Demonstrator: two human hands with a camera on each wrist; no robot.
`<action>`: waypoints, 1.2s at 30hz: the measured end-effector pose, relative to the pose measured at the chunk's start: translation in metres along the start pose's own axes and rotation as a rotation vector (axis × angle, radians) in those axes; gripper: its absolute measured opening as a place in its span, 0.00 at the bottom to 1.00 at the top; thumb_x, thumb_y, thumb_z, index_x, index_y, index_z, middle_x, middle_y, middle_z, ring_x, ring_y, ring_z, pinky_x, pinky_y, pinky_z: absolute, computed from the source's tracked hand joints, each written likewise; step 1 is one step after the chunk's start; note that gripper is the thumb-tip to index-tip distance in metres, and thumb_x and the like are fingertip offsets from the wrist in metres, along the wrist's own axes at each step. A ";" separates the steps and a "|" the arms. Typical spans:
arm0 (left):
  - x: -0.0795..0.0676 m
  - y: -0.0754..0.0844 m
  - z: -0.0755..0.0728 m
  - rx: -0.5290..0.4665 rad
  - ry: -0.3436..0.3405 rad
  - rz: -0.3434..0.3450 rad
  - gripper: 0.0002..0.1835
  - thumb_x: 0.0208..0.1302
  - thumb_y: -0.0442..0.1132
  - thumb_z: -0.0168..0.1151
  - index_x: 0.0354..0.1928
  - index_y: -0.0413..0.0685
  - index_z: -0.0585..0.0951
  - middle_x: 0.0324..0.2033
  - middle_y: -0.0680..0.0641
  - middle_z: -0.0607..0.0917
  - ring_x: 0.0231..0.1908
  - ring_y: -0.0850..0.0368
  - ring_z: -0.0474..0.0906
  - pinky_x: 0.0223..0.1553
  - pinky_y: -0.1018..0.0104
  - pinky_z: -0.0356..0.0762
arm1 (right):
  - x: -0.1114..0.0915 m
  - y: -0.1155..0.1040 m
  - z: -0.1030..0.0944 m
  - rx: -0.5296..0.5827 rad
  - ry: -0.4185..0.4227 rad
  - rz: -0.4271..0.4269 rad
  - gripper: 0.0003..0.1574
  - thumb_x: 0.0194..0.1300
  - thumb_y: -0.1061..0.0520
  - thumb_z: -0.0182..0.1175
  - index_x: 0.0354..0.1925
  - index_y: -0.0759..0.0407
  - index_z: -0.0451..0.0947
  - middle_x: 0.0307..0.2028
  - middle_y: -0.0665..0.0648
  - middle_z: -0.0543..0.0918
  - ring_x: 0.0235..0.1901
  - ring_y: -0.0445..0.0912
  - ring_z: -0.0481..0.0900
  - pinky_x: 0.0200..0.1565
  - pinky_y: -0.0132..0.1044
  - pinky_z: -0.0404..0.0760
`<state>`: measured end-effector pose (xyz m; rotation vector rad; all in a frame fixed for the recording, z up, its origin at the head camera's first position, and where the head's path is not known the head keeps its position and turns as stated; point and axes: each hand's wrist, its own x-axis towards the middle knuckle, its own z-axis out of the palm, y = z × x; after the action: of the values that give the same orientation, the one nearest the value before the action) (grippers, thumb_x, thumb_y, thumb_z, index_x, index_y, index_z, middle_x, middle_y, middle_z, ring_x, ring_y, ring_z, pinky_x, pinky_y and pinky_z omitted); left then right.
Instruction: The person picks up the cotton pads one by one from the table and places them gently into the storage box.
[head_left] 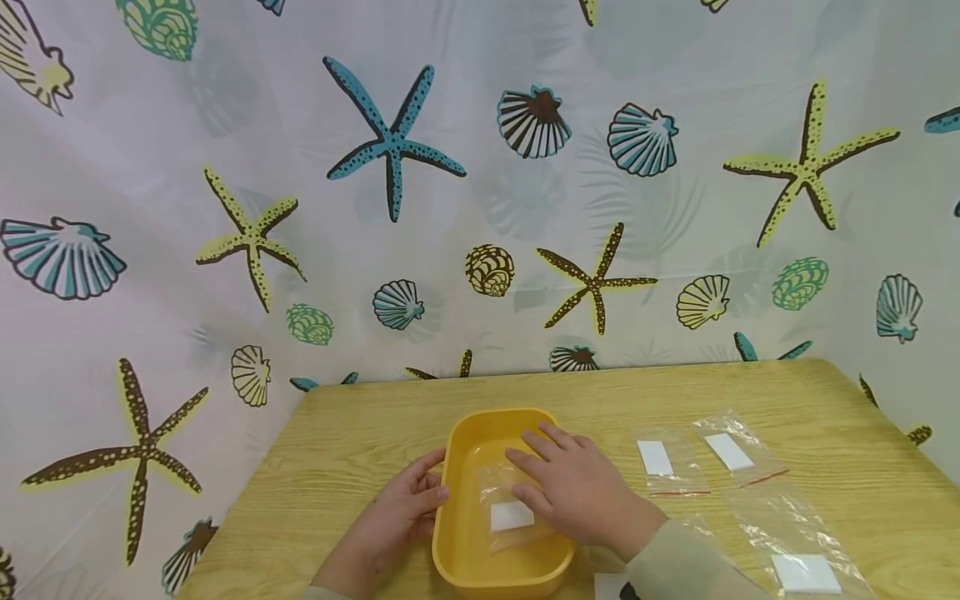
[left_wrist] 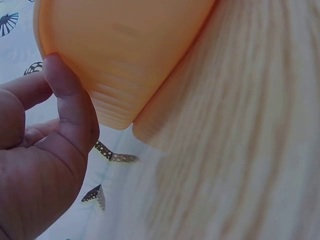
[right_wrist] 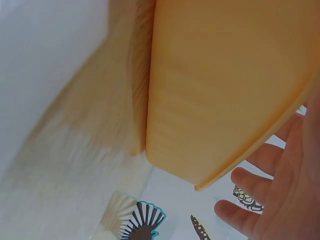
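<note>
A yellow plastic tub (head_left: 442, 533) stands on the wooden table. Inside it lies a clear zip bag (head_left: 486, 487) with a white rectangular piece (head_left: 512, 515). My left hand (head_left: 401, 508) is at the tub's left side, its thumb and forefinger touching near the rim, the other fingers loosely bent. In the left wrist view, the thumb (left_wrist: 65, 85) lies against the outer wall. Over the tub's right rim reaches my right hand (head_left: 577, 492), palm down, fingers spread above the bag. Whether it touches the bag I cannot tell. The right wrist view shows those fingers (right_wrist: 255, 185) beyond the rim.
Right of the tub lie several clear zip bags with white rectangles, including one nearest the tub (head_left: 660, 462), one farther right (head_left: 738, 454) and a larger one (head_left: 795, 542). My right forearm covers part of another. A shell-and-starfish curtain (head_left: 480, 200) hangs behind the table (head_left: 360, 425).
</note>
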<state>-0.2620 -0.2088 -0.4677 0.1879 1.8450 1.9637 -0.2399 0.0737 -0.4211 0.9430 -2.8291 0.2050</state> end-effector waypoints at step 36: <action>0.001 -0.001 -0.003 0.026 -0.009 0.014 0.34 0.67 0.39 0.56 0.72 0.53 0.54 0.50 0.33 0.70 0.40 0.46 0.78 0.38 0.55 0.81 | -0.020 0.032 0.000 -0.030 0.071 0.080 0.40 0.68 0.27 0.25 0.68 0.39 0.62 0.68 0.51 0.61 0.68 0.53 0.53 0.59 0.58 0.62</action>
<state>-0.2633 -0.2108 -0.4696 0.2174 1.8689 1.9458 -0.2438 0.1108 -0.4273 0.8014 -2.7988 0.2001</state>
